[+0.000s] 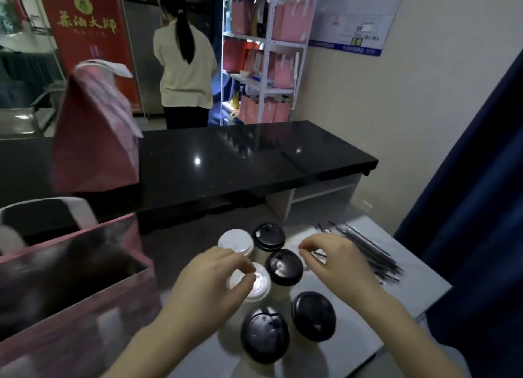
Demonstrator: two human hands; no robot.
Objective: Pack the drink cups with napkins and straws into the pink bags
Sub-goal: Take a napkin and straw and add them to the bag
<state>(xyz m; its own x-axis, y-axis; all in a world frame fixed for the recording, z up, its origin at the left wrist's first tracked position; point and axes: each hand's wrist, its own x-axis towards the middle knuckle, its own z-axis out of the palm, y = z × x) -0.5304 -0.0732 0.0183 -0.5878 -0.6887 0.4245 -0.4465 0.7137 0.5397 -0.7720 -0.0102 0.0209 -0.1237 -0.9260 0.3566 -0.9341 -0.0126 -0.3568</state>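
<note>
Six lidded paper cups stand upright, clustered on the grey table: two white lids, four black. Thin dark straws lie at their 3 o'clock. An open pink paper bag stands at 9 o'clock, a second pink bag at 11.

Pink bag; blk lids, wht lids; blk counter; red banner, gold text.

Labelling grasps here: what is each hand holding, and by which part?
The left hand grips the nearer white-lidded cup by its lid rim, from above. The right hand is curled; whether it holds anything cannot be told.
</note>
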